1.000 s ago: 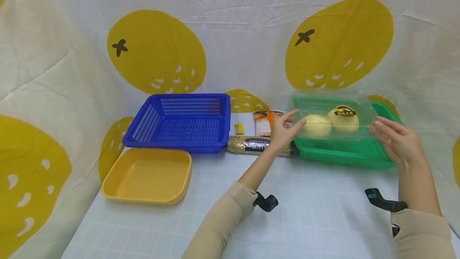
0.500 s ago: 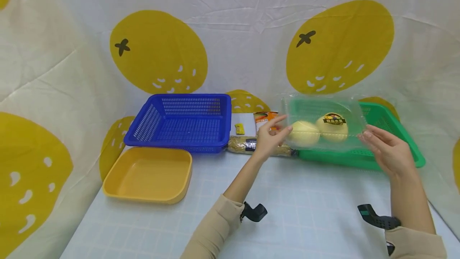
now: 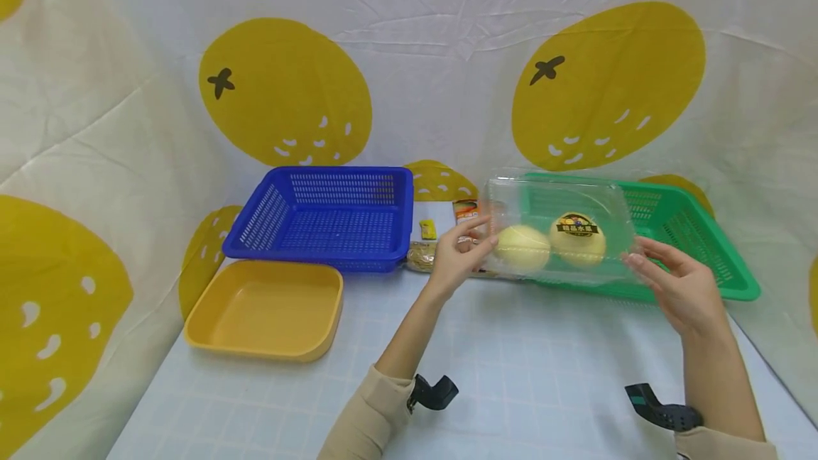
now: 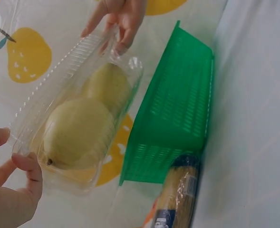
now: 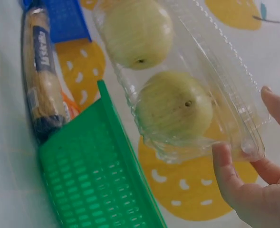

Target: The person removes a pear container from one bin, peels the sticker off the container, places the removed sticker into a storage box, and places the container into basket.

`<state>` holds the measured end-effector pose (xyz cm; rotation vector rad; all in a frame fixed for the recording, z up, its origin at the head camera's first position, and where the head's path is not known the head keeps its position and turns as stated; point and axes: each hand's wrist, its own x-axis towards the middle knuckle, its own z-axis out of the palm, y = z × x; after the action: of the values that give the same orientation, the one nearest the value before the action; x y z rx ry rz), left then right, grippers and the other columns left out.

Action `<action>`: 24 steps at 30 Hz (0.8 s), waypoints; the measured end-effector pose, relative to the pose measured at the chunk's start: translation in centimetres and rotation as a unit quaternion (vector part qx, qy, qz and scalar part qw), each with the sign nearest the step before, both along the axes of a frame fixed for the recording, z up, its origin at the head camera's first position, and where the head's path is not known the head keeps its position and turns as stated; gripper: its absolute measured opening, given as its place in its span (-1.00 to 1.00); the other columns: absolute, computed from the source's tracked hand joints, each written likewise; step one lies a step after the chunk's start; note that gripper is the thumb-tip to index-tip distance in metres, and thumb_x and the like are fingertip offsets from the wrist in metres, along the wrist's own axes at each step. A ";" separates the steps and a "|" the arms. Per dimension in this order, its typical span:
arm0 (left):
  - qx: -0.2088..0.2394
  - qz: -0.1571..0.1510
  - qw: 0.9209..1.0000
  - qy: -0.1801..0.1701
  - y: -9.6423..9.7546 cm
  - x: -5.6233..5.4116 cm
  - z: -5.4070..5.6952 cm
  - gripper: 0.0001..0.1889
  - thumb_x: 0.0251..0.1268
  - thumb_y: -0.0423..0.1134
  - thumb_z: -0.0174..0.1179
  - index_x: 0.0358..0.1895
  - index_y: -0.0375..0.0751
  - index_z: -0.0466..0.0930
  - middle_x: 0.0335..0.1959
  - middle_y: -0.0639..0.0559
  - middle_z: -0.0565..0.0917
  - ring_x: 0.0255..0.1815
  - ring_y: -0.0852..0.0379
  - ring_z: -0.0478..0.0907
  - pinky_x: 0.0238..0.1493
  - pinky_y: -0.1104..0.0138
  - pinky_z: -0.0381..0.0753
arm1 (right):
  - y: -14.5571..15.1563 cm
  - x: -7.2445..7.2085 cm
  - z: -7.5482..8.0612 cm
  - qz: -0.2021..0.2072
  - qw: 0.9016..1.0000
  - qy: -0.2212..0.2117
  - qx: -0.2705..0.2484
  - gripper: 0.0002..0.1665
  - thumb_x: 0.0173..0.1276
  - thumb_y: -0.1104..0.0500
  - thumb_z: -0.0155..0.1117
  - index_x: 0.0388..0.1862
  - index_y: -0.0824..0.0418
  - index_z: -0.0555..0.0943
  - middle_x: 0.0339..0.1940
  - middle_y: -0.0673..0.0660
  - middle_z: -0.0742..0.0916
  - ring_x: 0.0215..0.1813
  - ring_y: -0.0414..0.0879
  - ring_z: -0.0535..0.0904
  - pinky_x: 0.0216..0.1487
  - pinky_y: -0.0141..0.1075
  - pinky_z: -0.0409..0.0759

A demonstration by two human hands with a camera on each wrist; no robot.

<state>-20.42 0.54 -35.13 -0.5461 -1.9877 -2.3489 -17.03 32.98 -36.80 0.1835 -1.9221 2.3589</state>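
Observation:
A clear plastic clamshell box (image 3: 554, 199) is held up in front of the green basket (image 3: 693, 233), tilted so its lid faces the head camera. Inside lie two pale yellow-green round fruits (image 4: 80, 133), side by side; their exact kind is unclear. A dark label (image 3: 577, 226) sits on the lid. With thumb and fingers, my left hand (image 3: 455, 258) pinches the box's left end. The opposite end is pinched by my right hand (image 3: 686, 293), as the right wrist view shows too. Both wrist views have the basket beyond the box, apart from it.
Left of centre stands a blue basket (image 3: 329, 229), with a yellow tray (image 3: 265, 311) before it. Between the baskets lie a long noodle pack (image 5: 42, 71), an orange packet (image 3: 465, 210) and a small yellow sachet (image 3: 427, 229). A patterned cloth (image 3: 447, 98) hangs behind.
Both hands have carried the box from above the green basket toward the left and nearer the camera. More of the basket shows now, and the box covers more of the noodle pack.

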 end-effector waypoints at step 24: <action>-0.016 0.056 0.998 0.028 -5.7 1.6 -3.4 -0.58 0.19 -0.43 0.22 0.16 -0.36 0.50 -0.22 -0.12 0.44 -0.69 0.28 0.24 -0.64 0.49 0.29 | -5.6 1.8 -1.1 0.043 0.998 0.035 0.037 -0.54 0.31 0.49 0.10 0.10 0.12 0.56 -0.05 -0.02 0.53 -0.09 -0.30 0.64 -0.03 -0.56 0.51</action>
<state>-18.85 -5.18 -38.54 -0.4835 -1.9804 -2.2168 -15.25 27.37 -37.88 0.3563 -2.0090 2.3016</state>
